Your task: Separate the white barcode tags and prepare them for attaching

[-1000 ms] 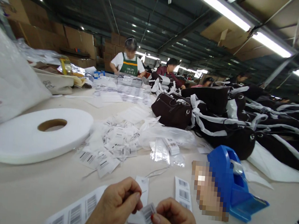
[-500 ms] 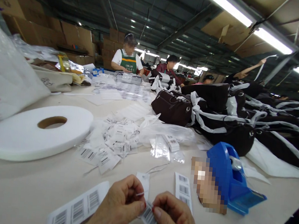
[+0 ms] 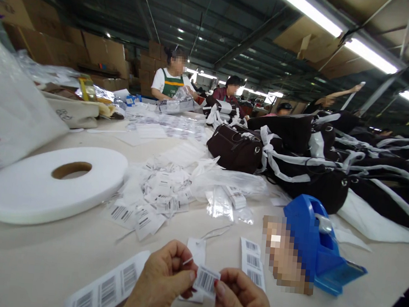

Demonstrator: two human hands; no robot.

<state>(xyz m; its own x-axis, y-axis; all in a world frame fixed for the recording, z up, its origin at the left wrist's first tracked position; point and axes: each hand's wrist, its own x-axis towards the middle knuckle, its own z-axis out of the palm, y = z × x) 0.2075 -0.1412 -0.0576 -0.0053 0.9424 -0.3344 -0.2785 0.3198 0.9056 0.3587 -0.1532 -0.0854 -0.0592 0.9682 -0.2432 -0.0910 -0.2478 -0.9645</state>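
Note:
Between my two hands is a small white barcode sticker, its bars facing up. My left hand is closed, thumb and finger pinching the sticker's left edge; a thin white strip also shows at its fingertips. My right hand pinches the right edge with thumb and forefinger. Under the fingers lies a white hang tag with a string, partly hidden. One sheet of barcode stickers lies beside my left wrist, partly covered by it. Another barcode strip lies just beyond my right hand.
A pile of printed tags lies ahead, with clear plastic bags beside it. Left is a large white roll; right, a blue tape dispenser. Dark bags are heaped behind. Co-workers stand across the table, one in a green apron.
The barcode sticker has turned from steeply tilted to nearly level and risen slightly between my fingers. My right hand has shifted a little right. Across the table, a co-worker has lifted a clear plastic package.

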